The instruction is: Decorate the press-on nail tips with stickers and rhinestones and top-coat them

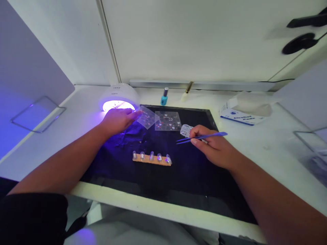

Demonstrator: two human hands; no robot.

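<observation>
My left hand (119, 119) is in front of the glowing white nail lamp (122, 91). Its fingertips are closed at the edge of a clear sticker sheet (147, 118), which overlaps a second sticker sheet (167, 121) on the black mat (143, 183). Blue tweezers (214, 134) rest in the closed fingers of my right hand (211, 144), tips pointing left. A silvery patterned clear piece (186, 130) shows beside and behind these fingers; whether they grip it cannot be seen. Nearer me, several false nails (151, 156) stand on a tan strip (153, 161).
Behind the mat stand a turquoise nail polish bottle (164, 97) and a pale bottle with a gold cap (187, 91). An alcohol pads box (240, 115) sits at the right. White panels with wire handles flank the white table (278, 156).
</observation>
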